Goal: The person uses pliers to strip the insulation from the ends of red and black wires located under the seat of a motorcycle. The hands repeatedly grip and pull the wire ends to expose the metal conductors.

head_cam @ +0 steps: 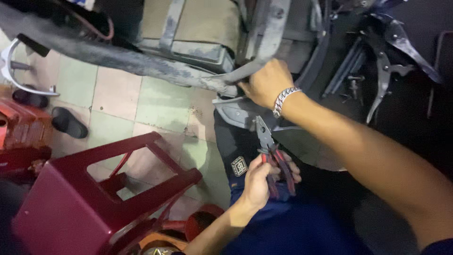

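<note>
1. a dusty grey plastic body panel of a vehicle, seen from below, spans the top of the view; a metal frame is seen behind it and dark parts fill the right side
2. a dark red plastic stool is lying tipped on the tiled floor at lower left, well apart from the work; a black sandal is seen further left
3. locking pliers are seen hanging among the dark parts at upper right, untouched
4. the panel's torn lower edge is gripped by the right hand, fingers closed tight around it; a metal bracelet is worn on that wrist
5. red-handled pliers are held in the left hand, fingers wrapped round both handles, nose pointed up toward the panel edge; the nose is just below the right hand, not yet touching the panel
6. whether the pliers' nose is closed cannot be told for sure; it looks nearly shut
7. step judged in hand: panel edge steadied, tool being brought up
8. next move is judged to call for the nose to be set on a fastener or tab by the held edge, with the right-hand fingers kept out of its bite
</note>
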